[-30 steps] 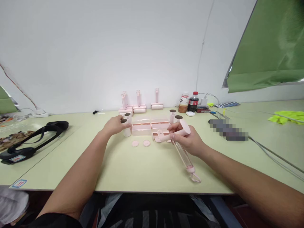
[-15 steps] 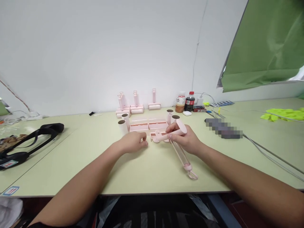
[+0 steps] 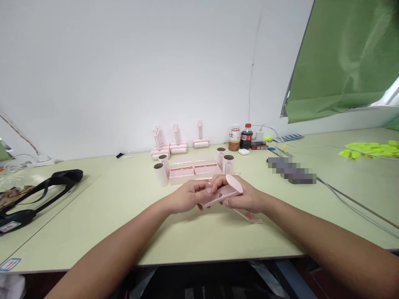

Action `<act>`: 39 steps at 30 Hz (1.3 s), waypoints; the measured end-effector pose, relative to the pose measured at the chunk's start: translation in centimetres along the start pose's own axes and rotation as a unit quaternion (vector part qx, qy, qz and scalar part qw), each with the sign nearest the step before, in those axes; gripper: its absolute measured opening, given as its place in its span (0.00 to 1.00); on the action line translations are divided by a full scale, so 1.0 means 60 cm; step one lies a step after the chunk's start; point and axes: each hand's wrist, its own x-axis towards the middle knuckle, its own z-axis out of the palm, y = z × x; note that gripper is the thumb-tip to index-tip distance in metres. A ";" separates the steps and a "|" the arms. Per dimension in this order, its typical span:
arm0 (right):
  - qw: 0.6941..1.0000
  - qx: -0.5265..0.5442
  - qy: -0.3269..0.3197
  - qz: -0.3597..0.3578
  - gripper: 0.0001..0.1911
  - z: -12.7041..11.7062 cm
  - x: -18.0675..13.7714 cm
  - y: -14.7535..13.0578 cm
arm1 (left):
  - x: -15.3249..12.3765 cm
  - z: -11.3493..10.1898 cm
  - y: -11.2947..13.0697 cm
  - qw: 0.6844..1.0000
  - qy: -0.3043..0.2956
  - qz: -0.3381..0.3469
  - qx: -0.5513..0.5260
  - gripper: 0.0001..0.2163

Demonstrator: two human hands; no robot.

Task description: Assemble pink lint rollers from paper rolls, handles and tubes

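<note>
Both hands are closed on the same pink lint roller cover (image 3: 222,197), which is held tilted above the table with its round end disc up at the right. My left hand (image 3: 188,197) pinches its left end between thumb and fingers. My right hand (image 3: 246,197) grips the right part, beside the disc. Below the right hand a pink lint roller handle (image 3: 249,216) slants down to the right; my hand hides where its upper end lies. Just behind the hands, two open pink boxes (image 3: 181,177) stand side by side, with upright paper rolls (image 3: 161,176) at both sides.
Several pink lint rollers (image 3: 201,143) stand by the wall. Two drink bottles (image 3: 246,136), a white case (image 3: 244,152) and cables are at the back right. A blurred dark object (image 3: 291,170) lies on the right, a black strap (image 3: 59,178) at the left. The table edge is near me.
My left hand has moved right and taken hold of the cover's left end. The cover has turned and come lower, toward me. The view has shifted slightly.
</note>
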 end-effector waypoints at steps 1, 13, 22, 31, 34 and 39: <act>1.000 -0.004 -0.001 -0.014 0.14 0.001 0.000 -0.001 | 0.000 0.005 0.001 0.999 -0.033 -0.016 -0.034 0.18; 0.991 -0.129 0.010 0.021 0.16 0.006 0.012 0.018 | -0.017 -0.035 -0.002 0.984 -0.068 -0.056 -0.156 0.18; 0.989 -0.143 -0.012 0.023 0.19 0.022 0.014 0.010 | -0.014 -0.028 -0.008 0.971 -0.063 -0.051 -0.224 0.18; 0.987 -0.159 -0.013 0.026 0.19 0.041 0.009 -0.001 | -0.022 -0.024 0.011 0.980 -0.038 0.012 -0.195 0.16; 0.989 -0.136 -0.050 0.014 0.17 0.043 0.002 -0.013 | -0.027 -0.018 0.010 0.971 -0.089 0.037 -0.217 0.17; 0.988 -0.128 -0.087 0.014 0.17 0.048 -0.003 -0.029 | -0.027 -0.014 -0.001 0.960 -0.146 0.049 -0.232 0.18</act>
